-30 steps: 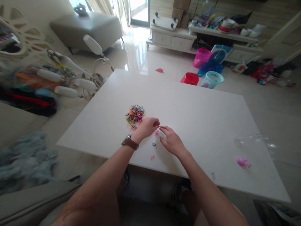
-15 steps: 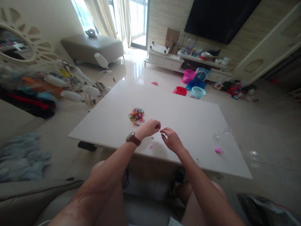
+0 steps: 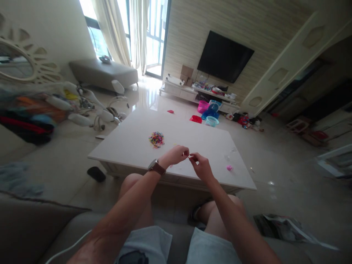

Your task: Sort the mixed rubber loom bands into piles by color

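My left hand (image 3: 177, 154) is held over the near part of the white table (image 3: 189, 137), thumb and finger pinched together, with a watch (image 3: 156, 167) on the wrist. Facing it, my right hand (image 3: 202, 165) also pinches, its fingertips almost meeting the left ones. Between them is a small thin reddish piece (image 3: 188, 157), too small for me to name. To the left of the hands lies a pile of tiny multicoloured pieces (image 3: 156, 139). A bit of pink (image 3: 171, 166) shows on the table below my left hand.
A pink item (image 3: 230, 168) and something clear (image 3: 233, 150) lie on the table's right side. Beyond the far edge stand a red basket (image 3: 196, 118), a light blue basket (image 3: 212, 121) and a pink one (image 3: 202, 106). A lamp (image 3: 103, 115) is at the left.
My view has tilted up, showing more of the wall and television. Both hands stay close together, pinching at the small reddish piece, and appear slightly raised off the table.
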### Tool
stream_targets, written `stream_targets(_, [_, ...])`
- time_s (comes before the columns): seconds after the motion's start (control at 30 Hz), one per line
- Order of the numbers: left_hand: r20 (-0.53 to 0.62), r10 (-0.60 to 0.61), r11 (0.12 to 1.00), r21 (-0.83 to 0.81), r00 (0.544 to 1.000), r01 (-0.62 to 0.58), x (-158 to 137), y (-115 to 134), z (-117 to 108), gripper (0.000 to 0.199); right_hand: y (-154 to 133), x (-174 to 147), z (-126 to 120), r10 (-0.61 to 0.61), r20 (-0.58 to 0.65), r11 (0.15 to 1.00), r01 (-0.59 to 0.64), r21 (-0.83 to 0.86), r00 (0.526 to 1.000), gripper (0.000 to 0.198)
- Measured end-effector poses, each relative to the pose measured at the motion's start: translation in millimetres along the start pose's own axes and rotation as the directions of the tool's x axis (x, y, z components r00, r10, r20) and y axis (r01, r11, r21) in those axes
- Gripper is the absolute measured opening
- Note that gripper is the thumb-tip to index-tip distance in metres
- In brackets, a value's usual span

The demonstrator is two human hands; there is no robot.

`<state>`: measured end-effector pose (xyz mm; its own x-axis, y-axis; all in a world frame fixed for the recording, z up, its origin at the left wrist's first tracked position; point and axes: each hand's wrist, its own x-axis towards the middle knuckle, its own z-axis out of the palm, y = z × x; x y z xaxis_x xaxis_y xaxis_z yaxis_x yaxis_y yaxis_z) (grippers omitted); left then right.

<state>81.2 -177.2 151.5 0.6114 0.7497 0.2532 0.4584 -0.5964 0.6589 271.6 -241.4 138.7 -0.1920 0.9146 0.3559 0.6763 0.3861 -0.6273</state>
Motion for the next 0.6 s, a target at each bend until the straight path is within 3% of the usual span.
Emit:
stream_targets(0.23, [0.007,-0.029,0.999,0.045,1.000,0.029,-6,19,10,0.015,2,-16,-6,-0.006,-0.051,0.996,0.010,0.092,0.999,0.013])
stream_targets(0.6, [-0.028,-0.002,0.991,0.131,1.000,0.006,29,43,34,0.016,38,-11,-33,0.005,-0.131,0.993,0.011,0.120,0.991,0.013])
